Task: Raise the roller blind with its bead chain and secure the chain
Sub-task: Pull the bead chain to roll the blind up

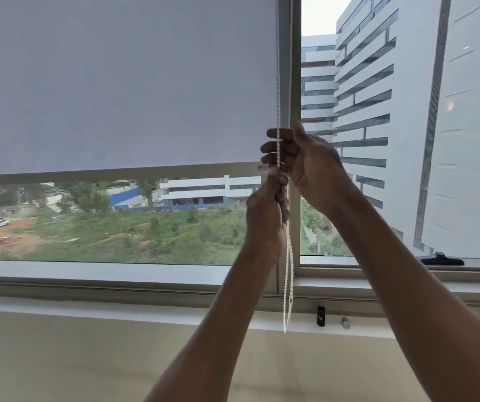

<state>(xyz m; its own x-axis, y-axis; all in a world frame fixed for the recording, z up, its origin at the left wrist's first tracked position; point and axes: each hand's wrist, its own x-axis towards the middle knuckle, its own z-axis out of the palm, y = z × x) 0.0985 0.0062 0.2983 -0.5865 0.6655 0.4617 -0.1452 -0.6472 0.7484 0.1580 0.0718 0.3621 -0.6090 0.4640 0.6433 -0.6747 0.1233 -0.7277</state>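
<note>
A white beaded pull chain (277, 91) is hanging in a long loop down the right edge of a pale grey fabric roller blind (122, 82), whose bottom rail is sitting low on the window, roughly level with the hands, so most of the raising appears yet to be done. The right hand (311, 163), the upper of the two, is curling its fingers around one strand of the chain at the grey window frame post (285, 68); the left hand (264, 210) is closing in a fist on the strands just below it, with the loop's tail dangling towards the white sill (117, 314). Working hand over hand on a single strand, pulling straight down in line with the post, should be keeping the beads seated in the clutch above, which is out of view. A small black cylindrical fitting (321, 316) is standing on the sill just beside the loop's end; whether it is the chain's anchor cannot be told.
</note>
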